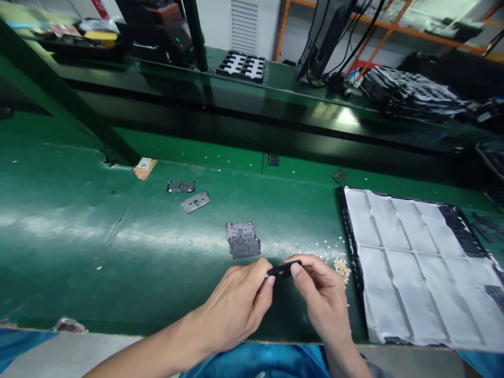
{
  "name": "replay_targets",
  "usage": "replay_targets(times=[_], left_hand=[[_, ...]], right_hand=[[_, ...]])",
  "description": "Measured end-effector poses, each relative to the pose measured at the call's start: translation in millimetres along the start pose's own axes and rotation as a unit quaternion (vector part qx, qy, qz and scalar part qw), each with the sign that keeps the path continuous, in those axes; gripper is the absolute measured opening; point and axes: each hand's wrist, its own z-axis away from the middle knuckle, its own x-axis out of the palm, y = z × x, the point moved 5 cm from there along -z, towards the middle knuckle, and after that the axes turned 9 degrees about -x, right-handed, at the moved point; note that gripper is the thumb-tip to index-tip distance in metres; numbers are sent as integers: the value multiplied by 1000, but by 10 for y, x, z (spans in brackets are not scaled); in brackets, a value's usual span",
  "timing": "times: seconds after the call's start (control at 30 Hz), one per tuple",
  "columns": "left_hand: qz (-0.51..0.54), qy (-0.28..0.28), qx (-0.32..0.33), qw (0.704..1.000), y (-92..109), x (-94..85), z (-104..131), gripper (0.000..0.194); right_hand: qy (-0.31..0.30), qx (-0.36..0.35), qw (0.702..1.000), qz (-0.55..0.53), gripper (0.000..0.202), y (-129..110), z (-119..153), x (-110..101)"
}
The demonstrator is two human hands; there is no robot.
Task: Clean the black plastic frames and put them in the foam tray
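Between my two hands, close to the table's front edge, is a small flat black plastic plate (284,270), tilted nearly edge-on. My left hand (246,296) pinches its left end between thumb and fingers. The right end is gripped by my right hand (321,289), thumb in front and fingers behind. Just beyond my left hand lies a small overlapping pile of similar dark plates (243,240). Beside my right hand sits a heap of tiny pale pieces (342,269), with more scattered around it.
On the right stands a black tray (346,220) covered with white sheet (405,268). Two loose plates (196,202) lie left of the pile, and others farther back. A green post (79,100) slants down at left. A raised shelf (244,94) runs across the back, holding a smaller tray (242,66).
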Motion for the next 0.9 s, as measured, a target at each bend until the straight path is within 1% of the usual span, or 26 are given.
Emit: replay_targets(times=[0.17,0.43,0.73,0.9], left_hand=[[-13,-12,-2,1000,-13,19,8,20],[53,-43,-23,997,-10,25,-7,22],[42,-71,-52,995,-86,83,7,23],[36,-69,-60,995,-97,79,-16,25]], right_hand=[[8,-15,1000,14,21,35,4,-16],[25,-38,998,31,22,20,27,-59],[0,-39,999,16,22,45,18,-91],[-28,-34,999,-23,21,50,33,-98]])
